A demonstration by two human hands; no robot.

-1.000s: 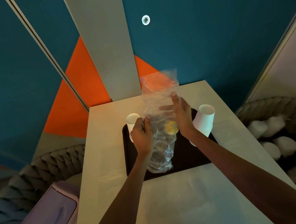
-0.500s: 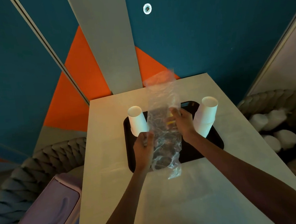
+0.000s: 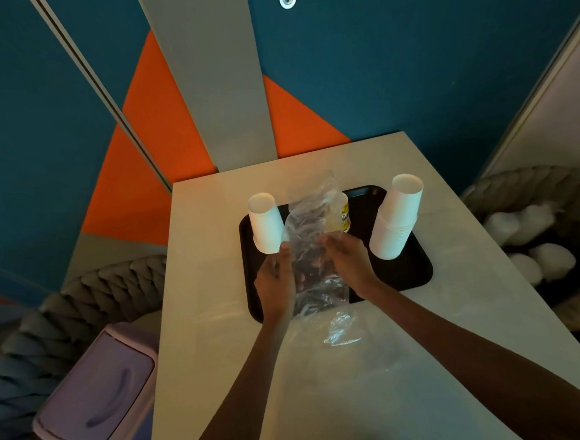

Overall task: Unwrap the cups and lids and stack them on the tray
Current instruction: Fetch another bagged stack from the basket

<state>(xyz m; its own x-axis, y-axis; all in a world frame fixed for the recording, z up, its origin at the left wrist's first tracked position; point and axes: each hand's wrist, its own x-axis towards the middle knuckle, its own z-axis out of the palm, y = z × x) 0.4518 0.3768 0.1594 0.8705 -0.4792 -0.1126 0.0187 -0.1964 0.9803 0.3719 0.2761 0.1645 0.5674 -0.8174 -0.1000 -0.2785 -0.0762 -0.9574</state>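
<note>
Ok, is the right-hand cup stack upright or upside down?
Upside down: the cup stack stands on the tray, rims at the bottom, narrow base up.

One cam, head-worn, wide-angle, faces fwd & steeply down onto the counter (image 3: 222, 345). Tray (image 3: 419, 272) sits near mid-frame, close. Both forearms enter from the bottom edge; left grip (image 3: 276, 282) & right grip (image 3: 348, 260) meet on the wrap (image 3: 313, 252) over tray's near side. Bin (image 3: 94, 391) shows left of tray, basket (image 3: 519, 188) right. Counter's far edge lies just beyond tray.

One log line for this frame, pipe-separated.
phase: unwrapping | left hand: holds plastic wrap | right hand: holds plastic wrap | tray: left cups, right cup stack, inverted
</note>
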